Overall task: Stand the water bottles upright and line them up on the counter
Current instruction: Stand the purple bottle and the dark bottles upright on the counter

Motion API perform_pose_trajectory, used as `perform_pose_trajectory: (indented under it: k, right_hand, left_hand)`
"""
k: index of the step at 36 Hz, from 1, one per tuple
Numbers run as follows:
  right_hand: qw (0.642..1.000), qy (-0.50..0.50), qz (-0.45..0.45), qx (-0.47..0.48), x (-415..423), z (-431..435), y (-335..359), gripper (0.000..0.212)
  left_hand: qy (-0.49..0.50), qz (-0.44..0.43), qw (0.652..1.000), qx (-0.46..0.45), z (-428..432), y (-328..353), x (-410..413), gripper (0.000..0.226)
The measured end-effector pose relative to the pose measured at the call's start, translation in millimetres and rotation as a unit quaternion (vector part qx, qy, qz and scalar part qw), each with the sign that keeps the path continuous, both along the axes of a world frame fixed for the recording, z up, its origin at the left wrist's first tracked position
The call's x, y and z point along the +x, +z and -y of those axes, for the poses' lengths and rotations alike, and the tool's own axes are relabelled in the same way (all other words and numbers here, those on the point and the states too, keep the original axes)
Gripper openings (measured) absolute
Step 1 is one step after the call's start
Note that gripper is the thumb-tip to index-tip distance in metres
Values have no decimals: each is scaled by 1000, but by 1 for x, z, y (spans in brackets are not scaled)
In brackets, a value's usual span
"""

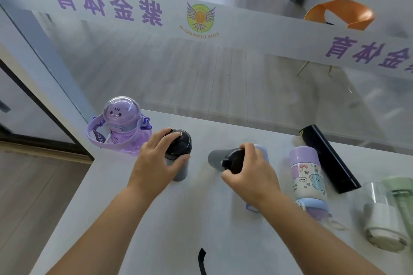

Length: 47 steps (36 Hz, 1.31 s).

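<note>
A purple bunny bottle (121, 125) with a strap stands upright at the counter's far left corner. Next to it stands a grey bottle with a black lid (178, 154); my left hand (156, 161) grips it around the lid. My right hand (248, 167) holds the black lid of a second grey bottle (215, 158), which is tilted off the counter. Further right, lying down: a cartoon-printed lilac bottle (307, 176), a black slim flask (328, 158), a clear bottle with a white lid (380, 214) and a green bottle (402, 194).
The white counter (156, 230) ends at the left edge, with wooden floor below. A glass partition with purple lettering (201, 62) runs along the back. A blue-lilac bottle (264, 152) lies partly hidden under my right hand. A black strap (202, 261) lies at the near edge.
</note>
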State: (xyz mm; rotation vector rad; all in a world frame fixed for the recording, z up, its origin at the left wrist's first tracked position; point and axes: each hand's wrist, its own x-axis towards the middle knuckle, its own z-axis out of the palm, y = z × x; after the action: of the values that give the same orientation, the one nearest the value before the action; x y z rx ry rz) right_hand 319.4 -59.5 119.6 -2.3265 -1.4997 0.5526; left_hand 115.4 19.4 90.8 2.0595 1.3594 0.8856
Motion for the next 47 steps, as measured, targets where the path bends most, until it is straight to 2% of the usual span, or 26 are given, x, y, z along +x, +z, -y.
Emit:
perform_pose_trajectory:
  k: [5, 18, 26, 31, 39, 42, 47]
  right_hand:
    - [999, 30, 5, -26, 12, -17, 12, 59]
    - [987, 142, 54, -53, 21, -57, 20, 78]
    - [986, 147, 63, -45, 19, -55, 24, 78]
    - [986, 156, 65, -10, 21, -50, 33, 69]
    - [988, 109, 18, 108, 45, -22, 45, 44]
    - [988, 86, 4, 124, 60, -5, 43, 34]
    - [993, 64, -13, 95, 92, 31, 27, 25]
  left_hand:
    - [7, 2, 1000, -4, 2, 2, 0, 55]
    - [12, -60, 998, 5, 5, 13, 1, 52]
    - [0, -101, 995, 13, 8, 19, -2, 54]
    - [10, -114, 992, 49, 14, 28, -4, 46]
    - [23, -117, 987, 109, 35, 38, 3, 26]
    - [4, -114, 989, 97, 49, 37, 16, 18]
    - [-12, -114, 993, 20, 70, 19, 48, 15]
